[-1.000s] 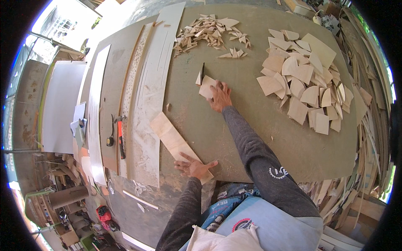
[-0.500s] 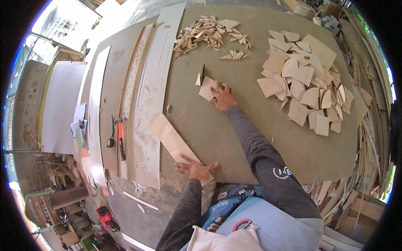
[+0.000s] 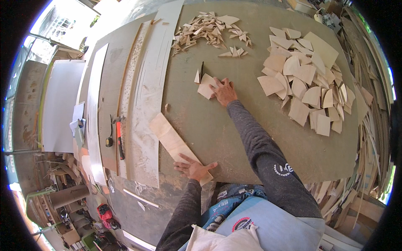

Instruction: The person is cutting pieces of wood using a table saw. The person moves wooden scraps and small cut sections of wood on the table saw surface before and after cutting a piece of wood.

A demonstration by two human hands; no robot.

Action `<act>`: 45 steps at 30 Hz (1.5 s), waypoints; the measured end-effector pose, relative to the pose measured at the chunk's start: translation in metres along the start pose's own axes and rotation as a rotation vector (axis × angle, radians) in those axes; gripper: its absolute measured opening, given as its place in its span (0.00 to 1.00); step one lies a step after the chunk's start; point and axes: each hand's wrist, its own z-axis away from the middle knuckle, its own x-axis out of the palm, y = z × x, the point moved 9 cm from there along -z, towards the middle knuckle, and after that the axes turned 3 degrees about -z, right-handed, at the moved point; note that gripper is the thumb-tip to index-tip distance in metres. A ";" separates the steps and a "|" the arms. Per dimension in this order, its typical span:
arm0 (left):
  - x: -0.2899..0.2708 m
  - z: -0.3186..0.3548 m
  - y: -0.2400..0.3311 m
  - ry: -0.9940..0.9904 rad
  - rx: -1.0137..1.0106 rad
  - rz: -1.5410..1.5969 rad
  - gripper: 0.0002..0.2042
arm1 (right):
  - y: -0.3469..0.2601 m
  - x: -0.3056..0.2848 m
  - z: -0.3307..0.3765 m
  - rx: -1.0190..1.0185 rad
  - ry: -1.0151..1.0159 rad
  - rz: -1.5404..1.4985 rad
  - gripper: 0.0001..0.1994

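My right hand (image 3: pixel 225 91) grips the right edge of a small flat plywood piece (image 3: pixel 206 87), which lies on the brown board table. Just beyond that piece stands a thin dark upright strip (image 3: pixel 202 69), like a saw blade. A small pointed offcut (image 3: pixel 197 76) is beside the strip's left side. Nearer to me, my left hand (image 3: pixel 194 168) lies with fingers spread on the near end of a long plywood strip (image 3: pixel 169 133). The strip slants away to the left, its far end over the edge of a pale sheet.
A heap of curved plywood pieces (image 3: pixel 303 74) covers the right of the table (image 3: pixel 251 138). Pointed offcuts (image 3: pixel 203 31) are piled at the far side. On the left, a hammer (image 3: pixel 120 138) and a tape measure (image 3: pixel 109 142) lie beside a long pale sheet (image 3: pixel 146 117).
The fingers of my right hand have drawn together at the right edge of the small piece, which has shifted slightly. My left hand stays on the strip.
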 end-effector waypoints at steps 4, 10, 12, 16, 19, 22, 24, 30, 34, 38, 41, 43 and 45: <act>-0.002 0.002 0.001 0.001 -0.002 0.010 0.90 | 0.000 -0.002 0.000 0.022 0.018 -0.037 0.23; -0.007 0.005 0.003 0.000 -0.011 -0.007 0.90 | 0.001 -0.002 -0.006 0.026 0.038 -0.037 0.22; -0.007 0.005 0.005 0.001 -0.006 -0.016 0.89 | 0.006 0.002 -0.007 0.018 0.071 -0.022 0.22; -0.006 0.006 0.003 -0.008 -0.017 -0.020 0.89 | 0.003 -0.002 -0.007 0.016 0.095 -0.048 0.23; -0.005 0.003 0.001 0.010 -0.012 -0.011 0.90 | 0.003 -0.004 -0.009 0.024 0.073 -0.049 0.23; -0.002 -0.001 -0.001 0.028 0.000 -0.007 0.90 | 0.006 -0.003 -0.013 0.043 0.050 -0.051 0.24; -0.002 -0.001 -0.003 0.041 0.001 -0.012 0.90 | 0.004 -0.005 -0.015 0.050 0.049 -0.053 0.24; -0.004 0.002 0.002 0.015 -0.010 -0.030 0.90 | 0.012 -0.004 -0.023 0.088 0.040 -0.054 0.24; -0.005 0.004 0.001 0.032 0.003 -0.017 0.89 | 0.015 -0.006 -0.030 0.076 0.012 -0.052 0.24; -0.004 0.000 0.000 0.043 -0.014 -0.040 0.89 | 0.021 -0.006 -0.039 0.124 0.037 -0.028 0.25; -0.005 0.001 -0.004 0.069 -0.003 -0.082 0.90 | 0.033 -0.009 -0.057 0.177 0.034 -0.002 0.23; -0.004 -0.001 -0.001 0.038 -0.011 -0.066 0.90 | 0.036 -0.011 -0.058 0.145 0.036 0.023 0.22; -0.003 -0.003 -0.004 0.045 -0.011 -0.056 0.90 | 0.031 -0.012 -0.051 0.052 0.055 0.040 0.23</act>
